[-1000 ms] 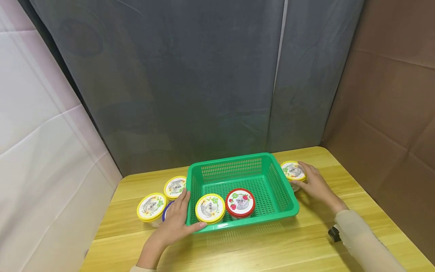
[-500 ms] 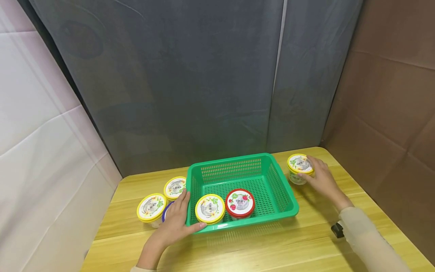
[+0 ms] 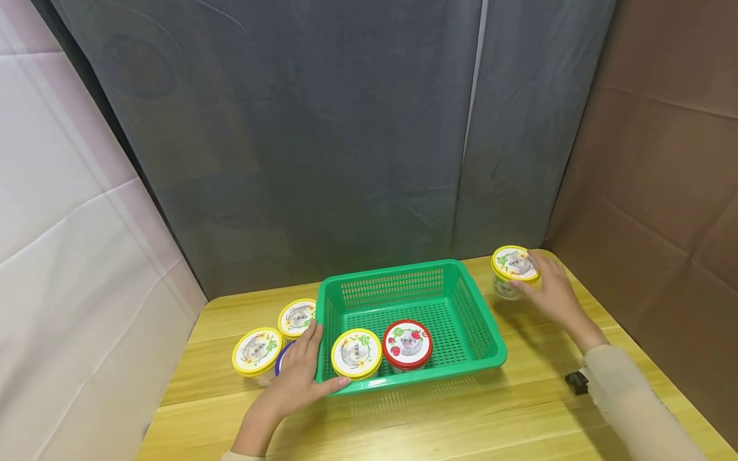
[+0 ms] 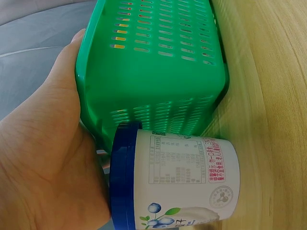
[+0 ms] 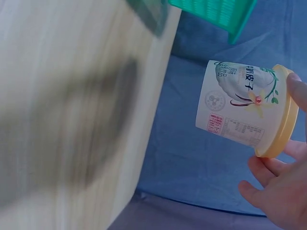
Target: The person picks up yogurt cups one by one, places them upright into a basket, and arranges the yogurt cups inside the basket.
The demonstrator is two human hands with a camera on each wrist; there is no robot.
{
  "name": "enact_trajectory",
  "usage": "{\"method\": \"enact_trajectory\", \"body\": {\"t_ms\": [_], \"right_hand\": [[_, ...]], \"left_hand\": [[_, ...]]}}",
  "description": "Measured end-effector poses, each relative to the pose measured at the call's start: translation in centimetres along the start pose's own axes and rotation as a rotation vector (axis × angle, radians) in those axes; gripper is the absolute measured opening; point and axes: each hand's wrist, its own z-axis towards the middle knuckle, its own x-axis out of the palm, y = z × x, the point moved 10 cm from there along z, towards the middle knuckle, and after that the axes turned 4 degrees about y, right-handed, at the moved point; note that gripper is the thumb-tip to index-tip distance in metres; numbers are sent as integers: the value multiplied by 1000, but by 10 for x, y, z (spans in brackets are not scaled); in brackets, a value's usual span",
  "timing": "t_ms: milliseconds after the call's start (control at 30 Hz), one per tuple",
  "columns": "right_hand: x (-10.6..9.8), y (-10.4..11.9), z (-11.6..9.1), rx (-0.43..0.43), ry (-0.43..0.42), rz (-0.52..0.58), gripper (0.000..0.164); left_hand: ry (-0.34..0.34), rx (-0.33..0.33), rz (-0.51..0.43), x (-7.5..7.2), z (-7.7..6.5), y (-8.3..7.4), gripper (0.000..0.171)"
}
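Note:
My right hand [image 3: 553, 288] holds a white paper tub [image 3: 515, 265] by its yellow lid, between thumb and fingers. In the right wrist view this tub [image 5: 235, 103] shows a vanilla flower print and hangs clear of the table. At the green basket [image 3: 415, 380], my left hand [image 3: 296, 370] rests on the near left corner, fingers along the left rim and thumb along the front. A yellow-lidded tub [image 3: 357, 354] and a red-lidded tub [image 3: 407, 344] stand inside the basket. Under my left palm is a blue-lidded tub [image 4: 182, 177], mostly hidden in the head view.
Two more yellow-lidded tubs, one nearer [image 3: 257, 351] and one farther [image 3: 297, 318], stand left of the basket on the wooden table [image 3: 403, 426]. A grey curtain [image 3: 323, 147] hangs behind; a white cloth [image 3: 75, 256] and a brown cloth [image 3: 657, 211] flank the table.
My right hand has lifted the yellow-lidded tub and carried it rightward and away from me, off the basket's right side. The left hand and the basket have stayed still.

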Motion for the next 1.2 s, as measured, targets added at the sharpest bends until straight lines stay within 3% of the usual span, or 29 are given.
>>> {"method": "enact_trajectory", "body": {"t_ms": [267,667,1200], "right_hand": [[-10,18,1,-11,-29,12,87],[-7,60,0,-62,-18,78,85],[33,84,-16,-86,106,139,88]], "left_hand": [[-4,6,-10,-1,0,-1,118],[13,1,-15,0,-1,0,118],[15,5,-20,1,0,1,118]]}}
